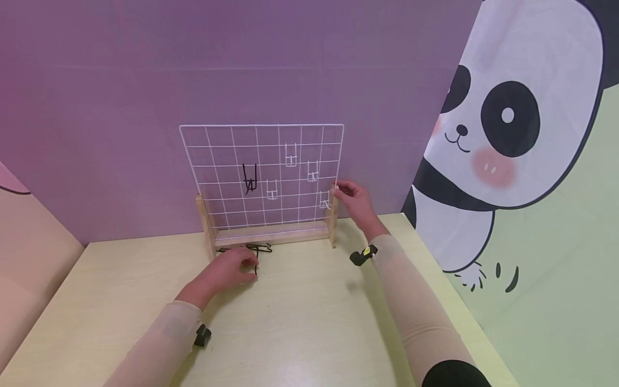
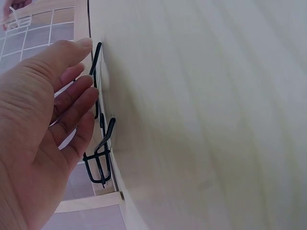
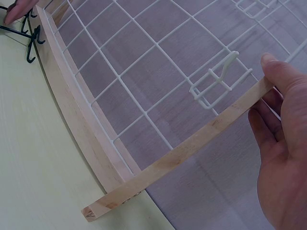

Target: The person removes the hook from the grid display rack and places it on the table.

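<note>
A white wire grid stands upright in a wooden stand at the back of the table. My right hand grips the top of the stand's right post, thumb on one side and fingers behind it. Beside the stand's front foot, my left hand reaches over loose black wire hooks. In the left wrist view its thumb and loosely bent fingers are spread apart, with fingertips right at the black hooks.
On the grid hang one black hook and several white hooks, one of them low beside the right post. A purple wall rises behind the table. A panda picture covers the right wall.
</note>
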Tool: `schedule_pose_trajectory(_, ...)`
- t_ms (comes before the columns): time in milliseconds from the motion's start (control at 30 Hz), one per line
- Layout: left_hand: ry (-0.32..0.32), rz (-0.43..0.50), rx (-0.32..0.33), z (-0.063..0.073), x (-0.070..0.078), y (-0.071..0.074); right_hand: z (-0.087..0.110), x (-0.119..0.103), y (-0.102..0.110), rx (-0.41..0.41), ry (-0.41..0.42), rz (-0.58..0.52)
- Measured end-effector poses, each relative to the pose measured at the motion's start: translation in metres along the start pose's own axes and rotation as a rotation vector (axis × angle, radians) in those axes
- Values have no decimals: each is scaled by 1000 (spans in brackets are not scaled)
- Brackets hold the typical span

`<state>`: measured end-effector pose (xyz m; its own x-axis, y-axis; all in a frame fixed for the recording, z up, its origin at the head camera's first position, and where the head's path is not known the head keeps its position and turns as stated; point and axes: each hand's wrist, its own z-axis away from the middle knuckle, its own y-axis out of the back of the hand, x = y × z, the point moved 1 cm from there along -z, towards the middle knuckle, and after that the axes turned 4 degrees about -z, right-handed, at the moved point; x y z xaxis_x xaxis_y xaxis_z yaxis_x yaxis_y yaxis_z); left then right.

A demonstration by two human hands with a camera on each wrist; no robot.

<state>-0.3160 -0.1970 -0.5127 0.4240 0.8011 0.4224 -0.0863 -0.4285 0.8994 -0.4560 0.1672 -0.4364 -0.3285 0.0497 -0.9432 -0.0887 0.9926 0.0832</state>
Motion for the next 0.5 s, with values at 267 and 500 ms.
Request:
schedule_pose_trajectory(267,22,27,-13,0,2,4,1,0,0,-3,-6,-4)
schedule_pose_trajectory(500,17,33,-12,-1,2,6,0,0,0,-8,-11,-10)
